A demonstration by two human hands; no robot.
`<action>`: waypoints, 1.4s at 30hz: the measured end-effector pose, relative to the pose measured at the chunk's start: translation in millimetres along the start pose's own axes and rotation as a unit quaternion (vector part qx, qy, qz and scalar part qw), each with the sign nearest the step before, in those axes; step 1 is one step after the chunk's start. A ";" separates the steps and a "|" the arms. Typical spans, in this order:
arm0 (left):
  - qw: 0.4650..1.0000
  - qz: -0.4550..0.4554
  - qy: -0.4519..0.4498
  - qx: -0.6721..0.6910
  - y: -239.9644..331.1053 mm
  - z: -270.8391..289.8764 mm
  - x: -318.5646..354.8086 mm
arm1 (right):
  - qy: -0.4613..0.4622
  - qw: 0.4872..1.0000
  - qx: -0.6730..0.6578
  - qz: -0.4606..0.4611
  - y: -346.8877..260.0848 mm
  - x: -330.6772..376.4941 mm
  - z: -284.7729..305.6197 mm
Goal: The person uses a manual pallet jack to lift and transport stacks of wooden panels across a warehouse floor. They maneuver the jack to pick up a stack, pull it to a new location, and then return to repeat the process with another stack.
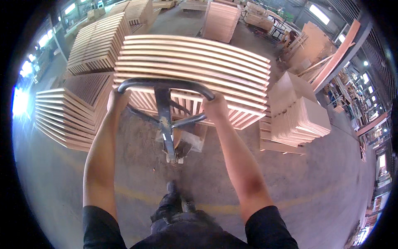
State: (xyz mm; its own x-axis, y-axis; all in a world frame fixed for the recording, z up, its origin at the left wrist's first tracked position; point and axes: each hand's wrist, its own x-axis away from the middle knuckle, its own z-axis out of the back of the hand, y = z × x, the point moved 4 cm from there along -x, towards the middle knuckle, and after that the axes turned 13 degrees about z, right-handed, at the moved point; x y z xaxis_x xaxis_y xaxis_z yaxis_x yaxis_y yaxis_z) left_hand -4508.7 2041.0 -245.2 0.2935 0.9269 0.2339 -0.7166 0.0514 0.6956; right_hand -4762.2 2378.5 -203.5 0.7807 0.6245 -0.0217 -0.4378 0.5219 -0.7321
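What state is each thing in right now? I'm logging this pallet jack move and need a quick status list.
Left hand: closed on the handle loop's left end.
Right hand: closed on the loop's right end.
Pallet jack handle: tilted toward the person.
Stack of wooden slats: loaded in front of the jack, neatly piled.
Other slat stacks: standing on the floor.

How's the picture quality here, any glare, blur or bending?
Head view: strong fisheye bending curves the stacked wooden slats; windows blow out to white glare at the left edge; the floor near the rim looks smeared; both hands, left hand and right hand, on the black handle stay fairly sharp.
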 end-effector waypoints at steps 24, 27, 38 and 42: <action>0.996 0.086 0.034 0.007 125.2 -79.4 -125.5 | 0.097 0.977 -0.151 0.116 60.0 -207.6 -29.3; 0.999 0.052 0.010 0.008 139.3 -106.5 -150.7 | 0.119 0.975 -0.169 0.083 77.4 -228.4 -23.1; 0.995 -0.040 -0.054 0.076 160.8 -159.5 -227.2 | 0.062 0.955 -0.275 0.095 90.8 -190.1 -43.7; 0.967 -0.147 -0.073 0.192 121.2 -157.6 -241.6 | -0.029 0.985 -0.164 0.045 56.8 -145.6 -59.2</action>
State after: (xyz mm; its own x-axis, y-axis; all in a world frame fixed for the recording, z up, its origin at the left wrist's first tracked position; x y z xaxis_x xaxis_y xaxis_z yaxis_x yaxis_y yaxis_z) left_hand -4766.3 1881.9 -324.4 0.5549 0.8297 0.0605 -0.3078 0.1372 0.9415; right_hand -4874.4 2282.8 -282.2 0.7139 0.6973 -0.0640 -0.3291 0.2534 -0.9096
